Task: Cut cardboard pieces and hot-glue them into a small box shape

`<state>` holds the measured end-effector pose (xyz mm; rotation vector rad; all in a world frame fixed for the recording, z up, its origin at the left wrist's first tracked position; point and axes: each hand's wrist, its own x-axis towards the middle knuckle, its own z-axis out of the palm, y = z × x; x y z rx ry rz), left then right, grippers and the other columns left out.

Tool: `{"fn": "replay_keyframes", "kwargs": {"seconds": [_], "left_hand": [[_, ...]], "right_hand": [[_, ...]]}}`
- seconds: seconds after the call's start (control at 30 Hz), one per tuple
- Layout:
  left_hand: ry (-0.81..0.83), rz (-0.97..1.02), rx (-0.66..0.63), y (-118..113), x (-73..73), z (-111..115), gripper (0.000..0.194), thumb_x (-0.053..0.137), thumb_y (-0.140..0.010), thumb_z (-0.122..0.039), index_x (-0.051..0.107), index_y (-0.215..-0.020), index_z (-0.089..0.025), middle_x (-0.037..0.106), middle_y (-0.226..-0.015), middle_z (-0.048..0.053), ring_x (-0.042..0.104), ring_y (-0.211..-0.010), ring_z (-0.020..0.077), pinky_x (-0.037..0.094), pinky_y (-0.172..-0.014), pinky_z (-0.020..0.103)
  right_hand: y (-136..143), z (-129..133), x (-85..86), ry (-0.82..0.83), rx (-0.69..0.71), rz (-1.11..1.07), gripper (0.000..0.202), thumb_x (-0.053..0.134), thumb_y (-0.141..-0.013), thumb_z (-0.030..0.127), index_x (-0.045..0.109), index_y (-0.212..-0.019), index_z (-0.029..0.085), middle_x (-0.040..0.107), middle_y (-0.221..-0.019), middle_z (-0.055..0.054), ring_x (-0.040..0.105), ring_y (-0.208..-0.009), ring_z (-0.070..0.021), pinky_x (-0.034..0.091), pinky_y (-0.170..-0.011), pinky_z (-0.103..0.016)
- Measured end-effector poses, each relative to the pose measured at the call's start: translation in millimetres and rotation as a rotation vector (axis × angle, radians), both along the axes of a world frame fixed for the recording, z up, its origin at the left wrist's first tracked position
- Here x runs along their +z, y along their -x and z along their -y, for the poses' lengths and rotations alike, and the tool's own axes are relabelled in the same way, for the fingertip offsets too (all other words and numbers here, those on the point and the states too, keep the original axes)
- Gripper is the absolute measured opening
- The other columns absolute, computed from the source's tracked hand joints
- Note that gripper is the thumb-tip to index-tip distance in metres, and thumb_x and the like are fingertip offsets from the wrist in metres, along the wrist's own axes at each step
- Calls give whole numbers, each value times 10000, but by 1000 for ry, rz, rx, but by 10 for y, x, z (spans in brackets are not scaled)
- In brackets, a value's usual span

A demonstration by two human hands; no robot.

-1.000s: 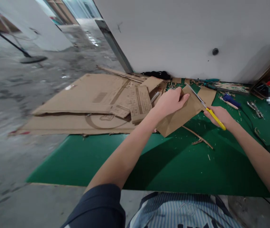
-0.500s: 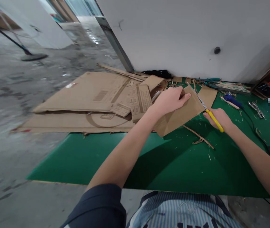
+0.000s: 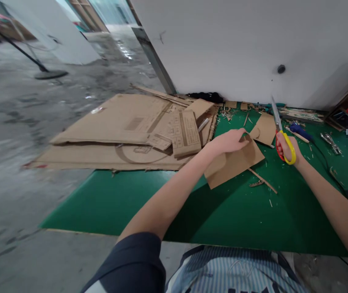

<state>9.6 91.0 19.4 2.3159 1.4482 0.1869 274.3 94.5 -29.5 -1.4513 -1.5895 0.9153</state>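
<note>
My left hand (image 3: 230, 141) is closed on the upper edge of a brown cardboard piece (image 3: 230, 167), which is held low over the green tabletop (image 3: 149, 203). To its right, my right hand (image 3: 287, 147) grips scissors (image 3: 276, 114) by their yellow and red handles. The blades point up and away, apart from the cardboard. Between the hands and farther back lies another flat cardboard piece (image 3: 264, 128). A thin cardboard strip (image 3: 264, 180) rests on the table just right of the held piece.
Large flattened cardboard sheets (image 3: 106, 122) cover the table's left side, with a small carton piece (image 3: 186, 134) on top. At right lie a blue-handled tool (image 3: 300, 131) with a cord and metal pliers (image 3: 331, 142). A white wall (image 3: 238, 44) borders the back.
The scissors have come off the cardboard's edge and swung upright to the right. My left hand has lowered the cardboard piece slightly toward me.
</note>
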Motion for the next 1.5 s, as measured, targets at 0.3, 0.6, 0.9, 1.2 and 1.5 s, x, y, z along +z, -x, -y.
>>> {"fn": "replay_keyframes", "kwargs": {"seconds": [0.3, 0.6, 0.9, 1.2, 1.5], "left_hand": [[-140, -50, 296, -534, -109, -437, 462, 388, -940, -502, 614, -1107, -136, 679, -1147, 196, 634, -1113, 353, 525, -889, 470], [59, 381, 474, -897, -387, -1049, 304, 796, -603, -203, 634, -847, -123, 662, -1154, 291, 590, -1200, 459, 441, -997, 563], [366, 1111, 407, -539, -53, -790, 192, 575, -634, -122, 575, -804, -211, 697, -802, 54, 708, -802, 243, 568, -765, 410], [310, 1656, 418, -291, -178, 11, 395, 769, -684, -319, 606, -1028, -217, 688, -1239, 80, 649, -1161, 265, 547, -966, 400], [248, 1795, 602, -252, 35, -8, 307, 530, -836, -286, 580, -1122, -187, 623, -1380, 94, 566, -1310, 247, 488, -1078, 382]], "right_hand": [[-97, -196, -142, 250, -108, -348, 682, 336, -812, 858, 493, -611, 226, 560, -484, -32, 564, -422, -157, 457, -392, -272], [-98, -201, -146, 257, -11, -227, 493, 526, -863, 676, 511, -646, 233, 603, -535, -17, 608, -489, -162, 495, -463, -277], [-84, -219, -226, 180, -4, -248, 468, 575, -828, 655, 530, -626, 235, 622, -576, -25, 596, -500, -156, 516, -495, -302], [92, -114, -106, 59, -49, -245, 393, 726, -729, 591, 637, -737, 209, 702, -699, -67, 690, -633, -227, 601, -622, -380], [231, 80, -55, -77, -68, -340, 555, 598, -768, 744, 617, -870, 199, 693, -862, -92, 715, -842, -236, 624, -685, -364]]}}
